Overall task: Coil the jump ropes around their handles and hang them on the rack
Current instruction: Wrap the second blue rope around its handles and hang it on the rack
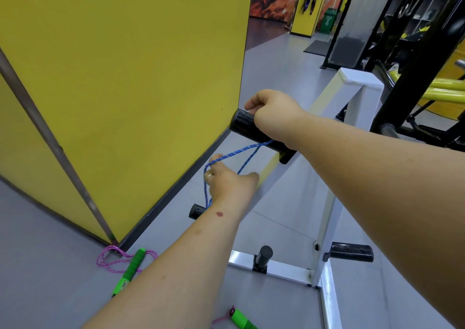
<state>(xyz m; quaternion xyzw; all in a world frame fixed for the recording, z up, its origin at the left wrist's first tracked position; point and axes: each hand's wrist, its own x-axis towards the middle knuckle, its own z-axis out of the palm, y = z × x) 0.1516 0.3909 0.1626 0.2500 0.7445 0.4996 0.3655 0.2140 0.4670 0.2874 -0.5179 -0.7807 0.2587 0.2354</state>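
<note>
Nearest, on the grey floor: one green handle [240,319] at the bottom edge with a stub of pink cord. To the near left, a second green handle [131,268] lying across loose loops of pink rope [114,260] by the corner of the yellow wall [125,64]. This rope is uncoiled and not yet hung.

Near right: base of the white rack [324,230], with a short upright black peg [264,254] and a black side peg [352,252].

Middle: left hand [229,180], fingers curled into the loops of the blue rope [234,155], holding them spread. A further black peg [197,211] shows just below the forearm.

Farther: right hand [273,113], closed over the top of the upper black peg [249,127]; what it grips beneath cannot be told, and the blue rope's handles are not visible. The blue strands run up from the left hand to the underside of this peg.

Far: gym machines [415,64] and a green bin [328,21].

Step in hand, as judged: hanging the blue rope on the upper peg. To do it well, keep the loops held wide by the left hand, pass them fully over the peg's free end rather than catching on its edge, seat them well back toward the rack post, and let go only once the strands hang evenly without slack trailing to the lower peg.
</note>
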